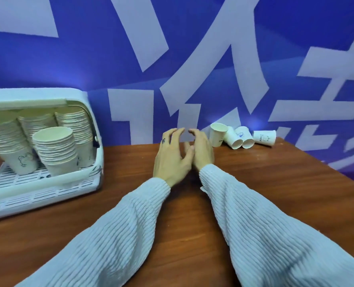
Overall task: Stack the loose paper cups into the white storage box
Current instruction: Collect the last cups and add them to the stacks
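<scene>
in the head view, the left hand (172,156) and the right hand (201,150) are seen side by side over the middle of the wooden table (275,183), fingers spread and loosely curled, with nothing held in either; the thumbs appear to touch or nearly touch, though contact cannot be told for certain. four loose paper cups (241,136) are seen at the far edge of the table, just to the right of the right hand: one upright cup (218,134) nearest the hand, and three tipped cups (248,137) beside it, mouths turned toward the camera or sideways. the white storage box (89,104) is seen well apart on the left, its front open, with several tall stacks (56,150) of nested cups standing on its slotted tray (27,183). the step in hand is judged to be the reach for the loose cups, not yet begun. it would be done well if the upright cup were taken first by its wall with light pressure, since thin paper is judged to dent easily, and the tipped ones nested into it mouth-up before being carried across. the front stack, being shortest and nearest the opening, is judged the easiest to top; the leaning stacks could be toppled by a careless set-down.
</scene>
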